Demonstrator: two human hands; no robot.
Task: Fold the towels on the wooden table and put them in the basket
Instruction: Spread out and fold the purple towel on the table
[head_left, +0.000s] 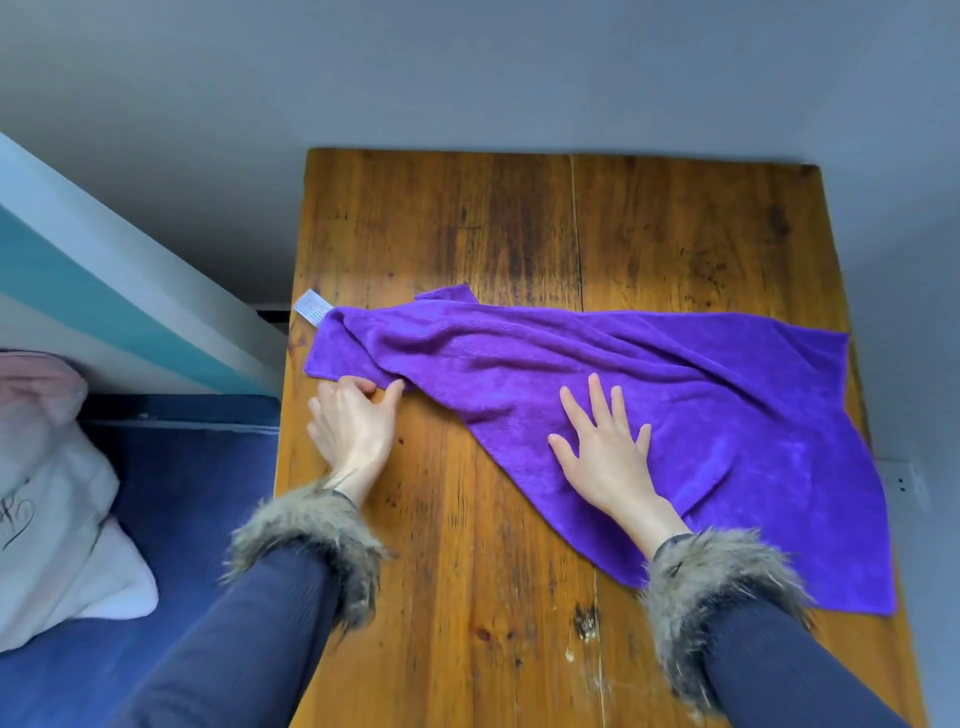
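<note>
A purple towel (675, 395) lies spread and rumpled across the wooden table (467, 597), from the left edge to the right edge. Its white label (311, 307) sticks out at the far left corner. My left hand (353, 426) is at the towel's near left edge, thumb and fingers pinching a fold of the cloth. My right hand (605, 452) lies flat on the towel with its fingers spread, pressing it down. No basket is in view.
A blue couch (171, 519) with a white and pink cushion (57, 499) stands left of the table. A grey wall runs behind the table. A wall socket (906, 486) sits low at the right.
</note>
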